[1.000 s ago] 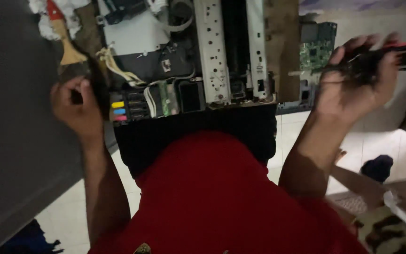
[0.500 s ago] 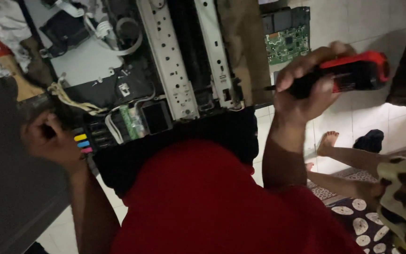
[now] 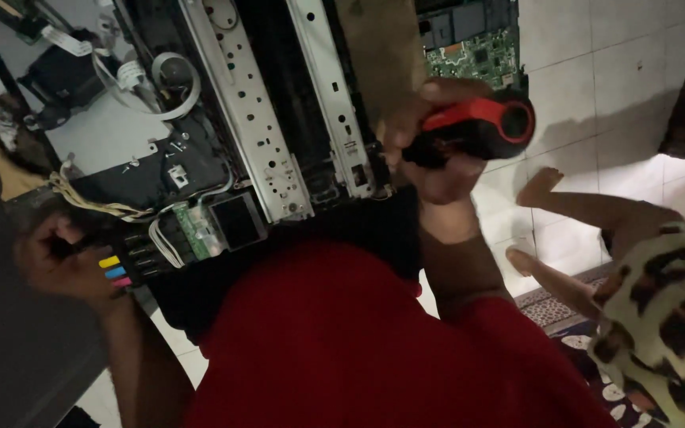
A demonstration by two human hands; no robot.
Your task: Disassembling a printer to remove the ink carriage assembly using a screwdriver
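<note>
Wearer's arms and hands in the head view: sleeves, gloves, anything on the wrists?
Both hands are bare: left hand, right hand. No gloves, no watch or rings visible. Forearms are uncovered; a red short-sleeved shirt ends above the elbows. Lighting is dim, so fine detail is unclear.

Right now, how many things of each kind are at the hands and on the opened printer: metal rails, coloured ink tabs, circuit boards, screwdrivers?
Metal rails: 2, the left rail and the right rail.
Coloured ink tabs: 3, yellow, blue and pink, by the left hand.
Green circuit board: 1.
Red-and-black screwdriver: 1, gripped by the right hand.
Total: 7.
</note>
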